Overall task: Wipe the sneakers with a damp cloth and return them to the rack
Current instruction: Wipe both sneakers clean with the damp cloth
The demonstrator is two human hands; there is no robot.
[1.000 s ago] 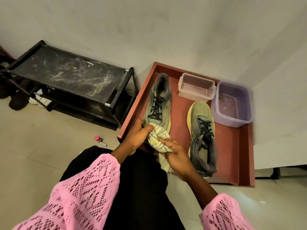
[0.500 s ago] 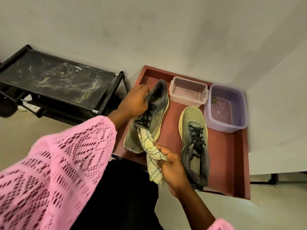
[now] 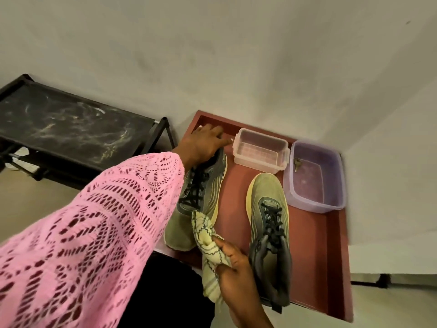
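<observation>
On the red tray (image 3: pixel 335 256) our left hand (image 3: pixel 203 145) has slid from the laces up to the heel of the left sneaker (image 3: pixel 201 200), fingers laid over its collar; whether they curl round it we cannot tell. Our right hand (image 3: pixel 236 273) still pinches the striped yellow cloth (image 3: pixel 208 242), which touches that sneaker's toe. Both shoes look olive-grey, with black laces and yellowed soles. We count two sneakers, the right sneaker (image 3: pixel 269 223) lying alongside, two tubs, one clear tub (image 3: pixel 260 150) and one purple tub (image 3: pixel 316 178), and one black rack (image 3: pixel 71 124).
</observation>
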